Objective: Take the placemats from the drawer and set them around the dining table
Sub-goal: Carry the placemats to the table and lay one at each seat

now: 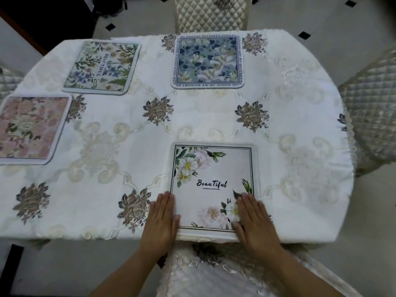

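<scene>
A white floral placemat (212, 179) printed "Beautiful" lies at the near edge of the dining table (300, 116). My left hand (160, 219) rests flat along its left edge, fingers together. My right hand (252, 219) lies flat on its lower right corner. Neither hand grips the mat. A blue floral placemat (207, 61) lies at the far side. A green and blue botanical placemat (102, 66) sits at the far left. A pink floral placemat (30, 127) lies at the left edge, partly cut off by the frame.
The table wears a white embroidered cloth with brown flower motifs. Quilted cream chairs stand at the far side (211, 13), at the right (372, 103) and at the far left (8, 82). A lace-covered chair seat (214, 273) is directly under my arms.
</scene>
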A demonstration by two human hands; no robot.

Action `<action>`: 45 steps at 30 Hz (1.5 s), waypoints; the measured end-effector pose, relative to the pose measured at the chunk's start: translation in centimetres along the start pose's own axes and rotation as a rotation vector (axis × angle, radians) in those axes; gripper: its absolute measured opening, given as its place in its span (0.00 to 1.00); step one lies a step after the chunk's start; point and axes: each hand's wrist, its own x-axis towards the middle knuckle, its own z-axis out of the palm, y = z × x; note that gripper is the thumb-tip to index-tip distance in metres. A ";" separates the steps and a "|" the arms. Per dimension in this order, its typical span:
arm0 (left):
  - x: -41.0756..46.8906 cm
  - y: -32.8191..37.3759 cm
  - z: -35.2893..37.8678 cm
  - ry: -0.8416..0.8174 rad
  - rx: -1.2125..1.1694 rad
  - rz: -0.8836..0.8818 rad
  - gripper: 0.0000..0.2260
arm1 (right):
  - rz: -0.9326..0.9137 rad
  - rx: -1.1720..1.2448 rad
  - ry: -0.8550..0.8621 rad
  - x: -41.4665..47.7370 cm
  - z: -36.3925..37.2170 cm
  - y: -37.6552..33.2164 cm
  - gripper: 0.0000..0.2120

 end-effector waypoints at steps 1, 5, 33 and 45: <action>0.5 0.4 0.1 0.015 -0.029 -0.038 0.27 | 0.014 0.020 0.005 0.5 -0.1 -0.1 0.31; 6.4 5.3 0.4 0.081 -0.116 -0.112 0.26 | -0.025 0.073 0.008 7.5 -0.7 -2.7 0.29; 0.6 -0.2 -3.3 -0.123 0.090 0.286 0.30 | 0.450 0.038 -0.073 -0.5 -3.1 -4.7 0.35; 0.4 -7.0 -21.0 -0.045 0.228 -0.159 0.16 | 0.164 0.030 -0.093 7.3 -13.6 -18.4 0.08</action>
